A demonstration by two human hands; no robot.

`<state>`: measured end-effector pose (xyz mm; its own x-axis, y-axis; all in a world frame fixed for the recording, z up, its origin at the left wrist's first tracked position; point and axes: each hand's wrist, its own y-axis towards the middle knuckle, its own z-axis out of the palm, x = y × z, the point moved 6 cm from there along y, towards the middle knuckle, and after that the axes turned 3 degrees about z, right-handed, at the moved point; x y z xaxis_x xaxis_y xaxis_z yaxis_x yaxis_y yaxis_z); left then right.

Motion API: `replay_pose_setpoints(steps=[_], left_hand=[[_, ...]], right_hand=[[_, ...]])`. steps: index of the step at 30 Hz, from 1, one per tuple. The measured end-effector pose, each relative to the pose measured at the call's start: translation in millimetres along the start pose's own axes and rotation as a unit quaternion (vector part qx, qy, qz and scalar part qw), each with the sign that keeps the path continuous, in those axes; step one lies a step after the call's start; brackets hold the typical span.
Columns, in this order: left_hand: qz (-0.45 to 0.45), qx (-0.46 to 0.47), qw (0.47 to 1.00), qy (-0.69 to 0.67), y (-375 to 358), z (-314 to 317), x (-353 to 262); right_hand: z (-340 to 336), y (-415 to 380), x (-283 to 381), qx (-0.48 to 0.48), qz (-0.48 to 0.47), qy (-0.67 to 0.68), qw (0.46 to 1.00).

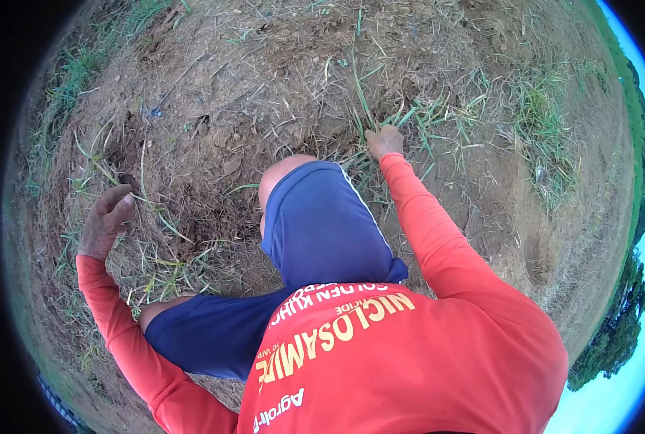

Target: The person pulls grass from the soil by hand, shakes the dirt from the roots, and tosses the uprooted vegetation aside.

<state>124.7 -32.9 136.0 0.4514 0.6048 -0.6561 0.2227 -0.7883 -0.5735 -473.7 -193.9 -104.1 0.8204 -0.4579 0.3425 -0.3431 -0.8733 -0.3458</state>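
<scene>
At the left, my left hand [108, 220] hangs over the soil with its fingers curled and pressed together around a thin grass stem [105, 170] that runs up and to the left. My right hand [385, 142] is closed at the base of a tuft of long green grass blades [363, 94], close to the ground beyond my knee. The lower fingers of that hand are hidden. A small dark hole [127, 179] shows in the soil just above my left fingertips.
My bent knee [282, 173] in blue shorts rises between the hands. Grass clumps [543, 126] grow at the right, with more grass [167, 271] below my left hand. Dry stalks litter the brown soil [243, 79]. Trees [615, 325] and sky stand at the far right.
</scene>
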Motion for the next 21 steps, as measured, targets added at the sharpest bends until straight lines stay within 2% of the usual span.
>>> replay_pose_setpoints(steps=[3,6,9,12,15,18,19,21], left_hand=[[-0.003,0.001,1.0,-0.008,0.2,-3.7,2.8],[0.007,0.016,1.0,0.003,0.4,-3.8,1.2],[0.005,0.01,1.0,0.002,0.1,-4.8,-0.8],[0.008,0.013,1.0,-0.005,0.5,-4.2,-2.0],[0.019,0.016,1.0,-0.004,3.8,-4.9,-2.8],[0.028,-0.005,0.999,0.034,-3.9,-4.8,-14.2],[0.026,0.01,1.0,0.014,-2.2,-5.2,-8.6],[0.02,0.011,0.999,0.037,-1.7,-5.5,-9.9]], right_hand=[[0.7,22.4,-7.7,0.047,0.005,-0.013,0.999],[-5.7,19.5,1.0,0.025,0.02,-0.019,0.999],[2.5,14.1,-2.9,0.02,0.027,0.04,0.999],[7.4,31.3,-8.3,0.064,0.018,-0.032,0.997],[7.7,44.6,-16.5,0.049,0.077,-0.01,0.996],[19.1,36.1,-11.9,0.027,0.047,0.012,0.998],[21.9,34.0,-17.1,0.013,0.055,0.056,0.997],[25.0,47.9,-16.0,0.09,0.019,-0.017,0.996]])
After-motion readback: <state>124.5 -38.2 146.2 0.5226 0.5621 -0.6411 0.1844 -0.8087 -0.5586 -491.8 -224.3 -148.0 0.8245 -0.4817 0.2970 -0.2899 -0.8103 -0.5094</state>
